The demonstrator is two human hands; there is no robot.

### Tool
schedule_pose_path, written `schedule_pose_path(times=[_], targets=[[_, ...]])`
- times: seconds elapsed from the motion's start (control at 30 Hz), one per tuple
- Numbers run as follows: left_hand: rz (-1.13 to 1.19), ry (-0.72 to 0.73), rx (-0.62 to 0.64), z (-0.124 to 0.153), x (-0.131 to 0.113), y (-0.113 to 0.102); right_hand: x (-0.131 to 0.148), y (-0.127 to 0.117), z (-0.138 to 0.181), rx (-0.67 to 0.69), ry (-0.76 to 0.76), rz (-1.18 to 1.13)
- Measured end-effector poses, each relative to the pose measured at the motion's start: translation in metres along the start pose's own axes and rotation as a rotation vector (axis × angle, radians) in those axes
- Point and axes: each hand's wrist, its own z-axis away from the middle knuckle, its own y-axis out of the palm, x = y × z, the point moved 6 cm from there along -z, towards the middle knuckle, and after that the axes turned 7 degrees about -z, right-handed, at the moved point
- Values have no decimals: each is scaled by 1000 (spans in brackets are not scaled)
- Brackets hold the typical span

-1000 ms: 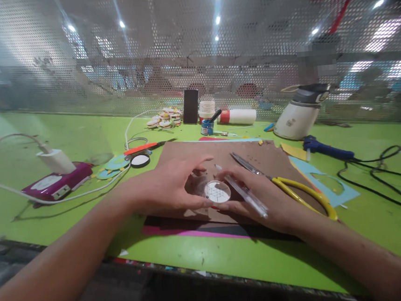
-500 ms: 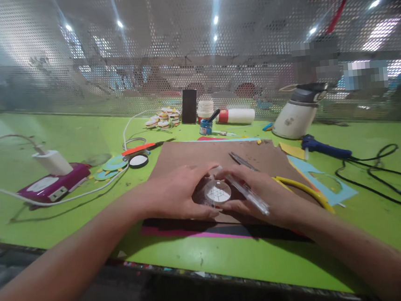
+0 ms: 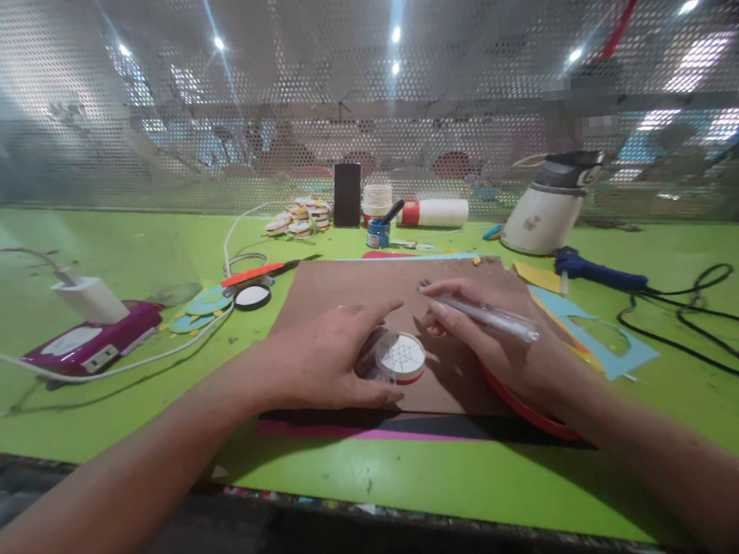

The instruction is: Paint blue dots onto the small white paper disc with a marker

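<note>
On the brown board (image 3: 337,284) lies a small round white disc (image 3: 402,353) with a red lower edge and dark crossing lines drawn on its top. My left hand (image 3: 324,354) curves around its left side, thumb and forefinger apart. A clear plastic piece (image 3: 372,361) sits inside that curve, against the disc; its full shape is hidden. Right of the disc, my right hand (image 3: 477,324) holds a clear-barrelled pen (image 3: 499,317) between thumb and fingers. Under this hand runs a curved red handle (image 3: 527,408) of a tool, mostly covered.
A blue glue gun (image 3: 602,270) with a black cord and paper scraps (image 3: 621,341) lie right. At left are a purple power strip (image 3: 93,336), an orange cutter (image 3: 253,274) and a black-rimmed round lid (image 3: 252,297). A phone (image 3: 348,194) and blue jar (image 3: 378,233) stand behind.
My right hand has moved right, away from the disc, with the pen in it. More of the disc shows. My left hand has stayed nearly in place.
</note>
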Motion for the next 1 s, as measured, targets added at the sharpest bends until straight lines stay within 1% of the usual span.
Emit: schedule_pose_path(times=[0.2,0.43,0.77,0.83,0.9,1.0], targets=[[-6,-6,1,-1,-1,0,-7,9,3,43,36,-60],[-7,9,-23,-1,-3,0,-11,20,0,123,85,-17],[-20,16,-24,0,-4,0,-12,20,2,119,101,-5],[-5,26,-13,0,-5,0,-9,21,2,149,88,-46],[9,32,-11,-1,-5,0,-5,22,3,208,64,-60],[26,30,-24,0,-4,0,-3,26,4,292,53,9]])
